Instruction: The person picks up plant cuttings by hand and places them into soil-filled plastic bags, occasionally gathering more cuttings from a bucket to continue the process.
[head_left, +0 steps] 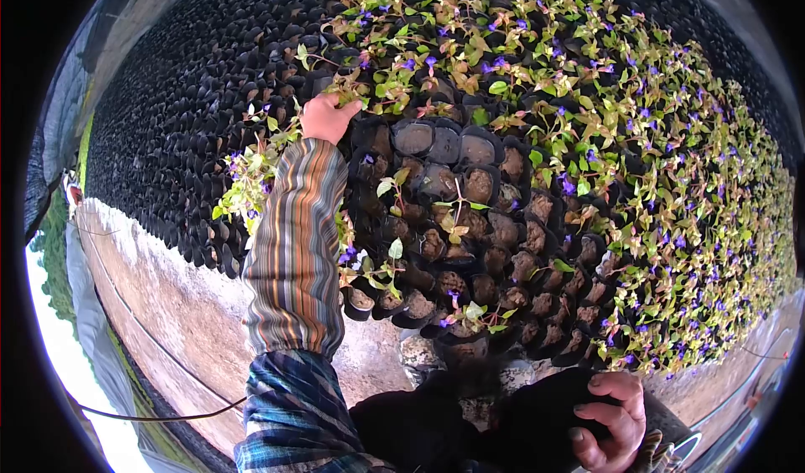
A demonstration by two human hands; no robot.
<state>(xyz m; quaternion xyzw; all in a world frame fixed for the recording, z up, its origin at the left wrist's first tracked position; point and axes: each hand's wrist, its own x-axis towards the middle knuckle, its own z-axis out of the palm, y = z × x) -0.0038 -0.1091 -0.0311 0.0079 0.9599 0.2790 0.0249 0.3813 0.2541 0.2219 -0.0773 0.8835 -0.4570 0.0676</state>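
Note:
My left hand (327, 119), in a striped sleeve, reaches to the near left edge of the flowering plants. Its thumb and fingers close around a leafy seedling (345, 94); the fingertips are partly hidden by leaves. Just below and to its right are black pots (436, 179) filled with brown soil, a few with small sprigs in them. A clump of seedlings with pale leaves and purple flowers (245, 189) lies left of the sleeve, over the pots. At the lower right, my right hand (616, 423) is held by my dark-clothed knee, its fingers bent and apart, with nothing in them.
Dense purple-flowered plants (662, 171) fill the right side and the far middle. Rows of black pots (184, 137) stretch away on the left. A dirt path (168, 305) with a thin hose runs along the near left side.

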